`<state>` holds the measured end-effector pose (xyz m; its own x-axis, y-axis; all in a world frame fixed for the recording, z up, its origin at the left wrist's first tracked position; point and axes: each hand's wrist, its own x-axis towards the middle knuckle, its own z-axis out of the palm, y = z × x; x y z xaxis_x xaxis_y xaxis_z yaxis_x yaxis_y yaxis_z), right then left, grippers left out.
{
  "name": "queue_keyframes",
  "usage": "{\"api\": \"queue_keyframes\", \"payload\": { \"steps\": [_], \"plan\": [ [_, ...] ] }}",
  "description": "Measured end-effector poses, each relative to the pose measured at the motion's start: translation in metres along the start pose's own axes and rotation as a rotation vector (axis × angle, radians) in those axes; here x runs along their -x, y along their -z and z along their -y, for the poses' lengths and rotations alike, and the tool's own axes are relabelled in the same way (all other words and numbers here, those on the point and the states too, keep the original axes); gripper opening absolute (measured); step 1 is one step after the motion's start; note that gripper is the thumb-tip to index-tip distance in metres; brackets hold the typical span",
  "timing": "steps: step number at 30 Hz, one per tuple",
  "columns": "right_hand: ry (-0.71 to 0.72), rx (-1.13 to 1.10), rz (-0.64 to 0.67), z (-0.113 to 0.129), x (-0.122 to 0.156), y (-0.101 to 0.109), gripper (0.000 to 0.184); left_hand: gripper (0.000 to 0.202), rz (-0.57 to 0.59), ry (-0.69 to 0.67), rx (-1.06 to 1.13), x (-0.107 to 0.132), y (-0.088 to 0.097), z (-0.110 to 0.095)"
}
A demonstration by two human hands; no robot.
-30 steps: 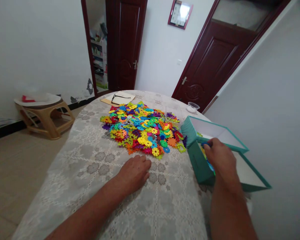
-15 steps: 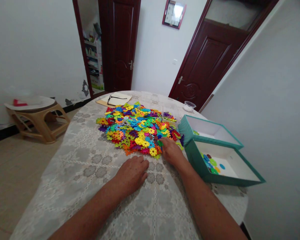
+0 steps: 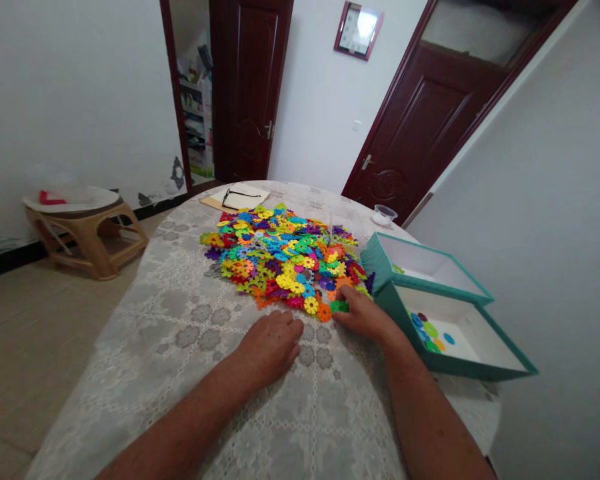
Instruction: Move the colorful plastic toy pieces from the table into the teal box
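Note:
A heap of coloured plastic flower-shaped discs (image 3: 280, 257) lies on the round table (image 3: 190, 333), which has a lace cloth. My right hand (image 3: 363, 315) is at the heap's near right edge, its fingers pinched on a green disc (image 3: 339, 307) beside an orange one (image 3: 323, 312). My left hand (image 3: 270, 343) rests flat on the cloth just in front of the heap, fingers loosely together, holding nothing. To the right stand two teal boxes; the nearer box (image 3: 460, 337) holds several discs, and the farther box (image 3: 425, 263) looks almost bare.
A notebook with glasses on it (image 3: 240, 197) lies at the table's far side. A small clear bowl (image 3: 384, 214) sits at the far right. A low wooden stool (image 3: 83, 227) stands on the floor at left. Two dark doors and a wall close in behind and right.
My right hand left the nearer teal box, swung left to the heap's edge, and now pinches a green disc there. My left hand has stayed put.

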<state>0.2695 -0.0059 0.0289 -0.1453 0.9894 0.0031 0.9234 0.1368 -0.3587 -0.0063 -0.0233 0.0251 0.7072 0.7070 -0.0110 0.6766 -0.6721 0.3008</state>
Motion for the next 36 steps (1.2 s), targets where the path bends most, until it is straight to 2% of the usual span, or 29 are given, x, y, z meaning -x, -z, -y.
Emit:
{"api": "queue_keyframes", "payload": {
  "steps": [4, 7, 11, 16, 21, 25, 32, 36],
  "plan": [
    [0.011, -0.227, 0.041, 0.005, 0.001, 0.008, 0.012, 0.011, -0.005, -0.003, -0.004, 0.000, 0.000, 0.000],
    [0.004, -0.322, -0.005, 0.007, 0.001, 0.015, 0.013, 0.010, -0.004, 0.001, -0.002, 0.000, 0.000, -0.001],
    [-0.010, -0.192, -0.075, 0.004, 0.005, 0.024, 0.014, 0.010, 0.007, 0.000, -0.001, 0.000, 0.002, -0.001],
    [-0.085, -0.053, 0.015, -0.001, 0.008, 0.020, 0.024, 0.009, 0.005, 0.005, 0.001, 0.000, 0.001, -0.001],
    [-0.121, 0.043, 0.060, -0.007, 0.004, 0.012, 0.015, 0.008, 0.010, -0.004, 0.004, -0.001, 0.001, 0.000],
    [-0.135, 0.058, 0.066, -0.009, 0.001, 0.011, 0.017, 0.008, 0.013, -0.003, 0.001, -0.002, 0.002, -0.001],
    [-0.088, -0.163, 0.032, 0.003, 0.007, 0.020, 0.026, 0.009, 0.030, 0.018, 0.010, -0.002, 0.003, -0.002],
    [0.025, -0.308, 0.151, 0.019, 0.012, 0.023, 0.038, 0.009, 0.014, 0.001, 0.009, -0.002, 0.002, -0.002]
  ]
}}
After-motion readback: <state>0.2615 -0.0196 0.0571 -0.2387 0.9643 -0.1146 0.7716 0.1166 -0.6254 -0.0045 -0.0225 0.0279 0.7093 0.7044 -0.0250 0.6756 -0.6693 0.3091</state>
